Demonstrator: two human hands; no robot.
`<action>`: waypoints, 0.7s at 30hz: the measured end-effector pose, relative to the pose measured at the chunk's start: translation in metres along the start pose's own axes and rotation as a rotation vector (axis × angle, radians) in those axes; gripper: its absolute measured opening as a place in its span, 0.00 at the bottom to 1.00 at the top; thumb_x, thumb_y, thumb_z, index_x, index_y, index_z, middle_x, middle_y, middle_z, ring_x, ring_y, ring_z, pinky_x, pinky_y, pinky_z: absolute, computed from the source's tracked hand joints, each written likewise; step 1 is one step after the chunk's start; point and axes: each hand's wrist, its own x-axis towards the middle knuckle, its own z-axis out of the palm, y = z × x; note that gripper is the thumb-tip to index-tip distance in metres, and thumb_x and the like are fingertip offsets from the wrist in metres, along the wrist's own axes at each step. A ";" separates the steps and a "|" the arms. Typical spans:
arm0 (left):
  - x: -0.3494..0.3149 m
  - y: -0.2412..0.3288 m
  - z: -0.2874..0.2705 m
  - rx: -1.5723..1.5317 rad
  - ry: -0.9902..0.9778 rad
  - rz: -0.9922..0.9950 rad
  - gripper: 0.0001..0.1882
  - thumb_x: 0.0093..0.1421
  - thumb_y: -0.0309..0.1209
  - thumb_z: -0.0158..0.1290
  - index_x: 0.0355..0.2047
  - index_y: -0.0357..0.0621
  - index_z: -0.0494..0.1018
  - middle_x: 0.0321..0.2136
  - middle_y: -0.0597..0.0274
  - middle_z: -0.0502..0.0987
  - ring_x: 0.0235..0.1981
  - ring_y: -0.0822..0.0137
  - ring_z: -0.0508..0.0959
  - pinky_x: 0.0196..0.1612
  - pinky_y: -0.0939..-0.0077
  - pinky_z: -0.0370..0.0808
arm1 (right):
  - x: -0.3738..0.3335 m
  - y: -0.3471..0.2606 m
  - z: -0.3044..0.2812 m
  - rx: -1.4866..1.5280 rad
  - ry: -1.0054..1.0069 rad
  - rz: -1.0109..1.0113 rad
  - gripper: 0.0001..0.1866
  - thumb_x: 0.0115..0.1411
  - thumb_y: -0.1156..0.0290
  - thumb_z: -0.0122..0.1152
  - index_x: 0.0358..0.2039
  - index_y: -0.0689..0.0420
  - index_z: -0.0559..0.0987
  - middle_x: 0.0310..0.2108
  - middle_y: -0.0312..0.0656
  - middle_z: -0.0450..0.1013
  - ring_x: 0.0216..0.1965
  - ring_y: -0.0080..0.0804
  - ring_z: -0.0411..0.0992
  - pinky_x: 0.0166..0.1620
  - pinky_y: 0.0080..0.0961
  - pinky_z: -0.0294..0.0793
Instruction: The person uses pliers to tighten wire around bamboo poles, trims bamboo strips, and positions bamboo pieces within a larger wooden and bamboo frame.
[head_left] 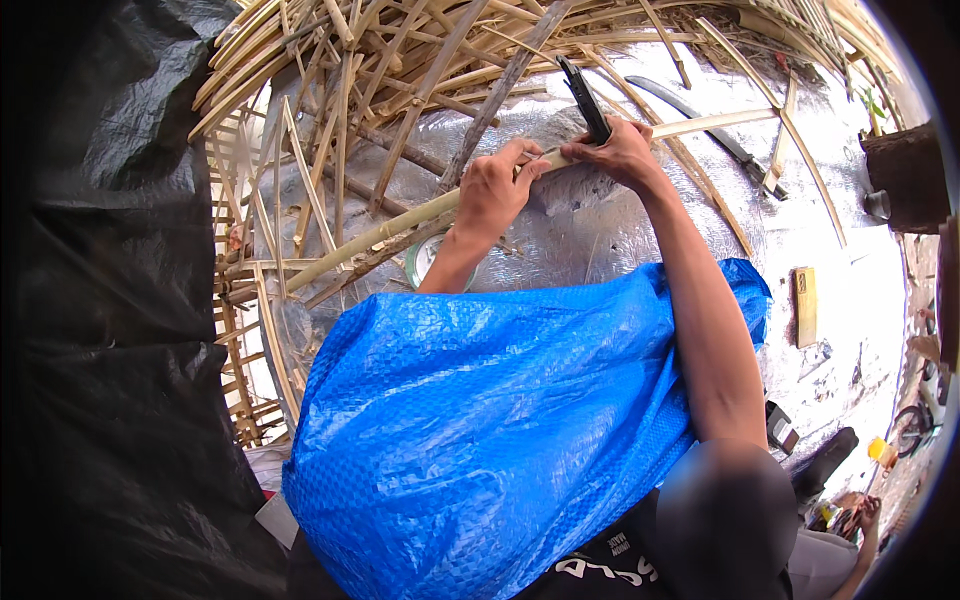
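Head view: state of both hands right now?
Left hand: closed on the bamboo strip.
Right hand: closed, holding the black tool.

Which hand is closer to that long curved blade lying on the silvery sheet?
Right. The right hand, holding a black tool at the bamboo strip, is left of the curved blade; the left hand is farther left, at the same strip.

Light was strongest toward three o'clock, where the pale ground [855, 310] burned out to white. Glare streaked the blue sheet [480, 400] at six; the black sheet [110, 300] at nine lay dim. A heavy blur smeared a patch between four and five, and edges bowed toward the dark rim.
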 end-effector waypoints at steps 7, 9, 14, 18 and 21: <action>0.009 -0.008 0.009 0.033 0.141 0.250 0.08 0.62 0.31 0.61 0.34 0.39 0.79 0.30 0.54 0.84 0.32 0.51 0.83 0.38 0.60 0.77 | 0.002 -0.009 0.001 -0.002 -0.031 0.005 0.26 0.47 0.42 0.76 0.30 0.53 0.86 0.30 0.39 0.83 0.38 0.35 0.79 0.59 0.33 0.55; 0.016 -0.004 0.011 0.015 0.134 0.222 0.08 0.63 0.31 0.60 0.36 0.38 0.78 0.30 0.55 0.84 0.32 0.54 0.84 0.39 0.61 0.77 | 0.001 -0.006 0.001 -0.018 0.004 -0.002 0.26 0.47 0.41 0.76 0.30 0.52 0.86 0.30 0.38 0.83 0.36 0.34 0.79 0.57 0.33 0.56; 0.028 0.003 0.017 -0.417 -0.051 -0.006 0.11 0.69 0.30 0.55 0.49 0.40 0.75 0.35 0.58 0.86 0.37 0.72 0.83 0.43 0.74 0.77 | 0.000 -0.008 -0.001 -0.023 0.009 -0.009 0.25 0.47 0.41 0.76 0.31 0.51 0.86 0.30 0.37 0.83 0.36 0.33 0.79 0.57 0.33 0.56; 0.029 -0.006 0.029 -0.556 0.039 0.005 0.09 0.66 0.30 0.59 0.43 0.39 0.80 0.33 0.58 0.86 0.35 0.68 0.84 0.43 0.71 0.78 | -0.004 -0.019 -0.002 0.001 -0.001 -0.031 0.23 0.48 0.43 0.75 0.31 0.51 0.87 0.30 0.36 0.83 0.36 0.32 0.79 0.56 0.32 0.57; 0.030 -0.009 0.027 -0.398 0.101 0.053 0.08 0.63 0.31 0.63 0.39 0.40 0.85 0.34 0.59 0.86 0.35 0.71 0.82 0.44 0.74 0.77 | -0.004 -0.016 -0.003 -0.005 0.011 -0.020 0.23 0.48 0.43 0.76 0.31 0.51 0.87 0.30 0.36 0.84 0.36 0.32 0.79 0.55 0.30 0.57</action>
